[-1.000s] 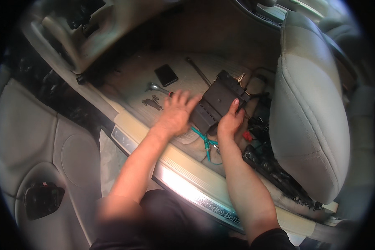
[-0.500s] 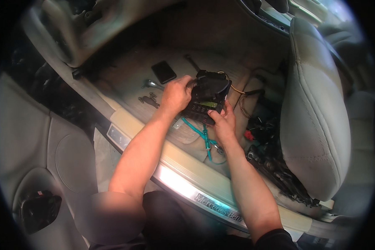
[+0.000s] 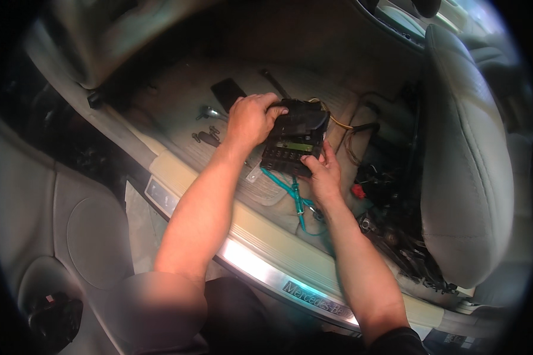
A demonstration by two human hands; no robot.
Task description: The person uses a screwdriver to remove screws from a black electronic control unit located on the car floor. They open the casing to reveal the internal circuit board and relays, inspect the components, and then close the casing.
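Observation:
Over the car's floor I hold a black box [image 3: 299, 123] like a fuse box, with a pale green strip and rows of small slots along its near side. My left hand [image 3: 250, 121] grips its far left edge, thumb lying over the top and the other fingers mostly hidden. On the near right corner, my right hand [image 3: 326, 173] has its thumb on top and fingers beneath. Yellowish wires [image 3: 339, 123] come from the box's far right side. Just below it, a teal tester-like tool [image 3: 298, 195] with a teal cord lies on the floor.
Left of the box lie a black flat phone-like slab [image 3: 226, 93], a shiny ratchet-like tool [image 3: 212, 112] and a dark key bunch [image 3: 208, 138]. A grey seat [image 3: 471, 160] rises at right, with dark wiring and a red connector [image 3: 358, 191] beside it. The door sill [image 3: 260, 260] crosses in front.
The view has shifted slightly. My left thumb now reaches further over the box's top, and the box's slotted side and green strip show more fully. Both hands keep their hold.

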